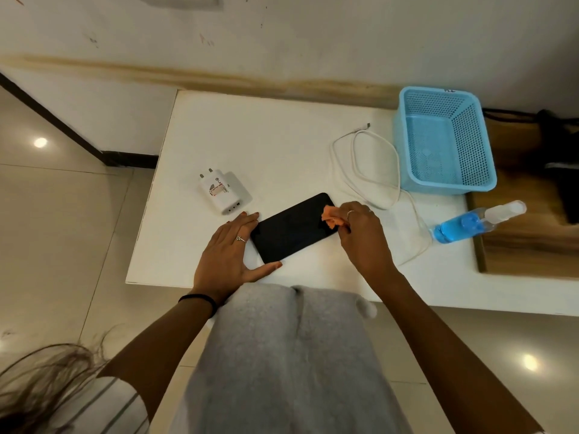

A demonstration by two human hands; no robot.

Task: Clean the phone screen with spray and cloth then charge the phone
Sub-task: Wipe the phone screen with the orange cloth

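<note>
We see the black rectangular phone (289, 228) lying flat and slanted at mid-frame on the white table (275, 139). Our right hand (363, 236) pinches a crumpled orange cloth (331, 218) against the screen's upper-right end. Our left hand (230, 256), fingers spread flat, braces its left edge. White charger adapter (225, 193) upper left; white cable (369, 170), perforated blue plastic basket (445, 140) and blue-liquid spray bottle (473, 222) right.
</note>
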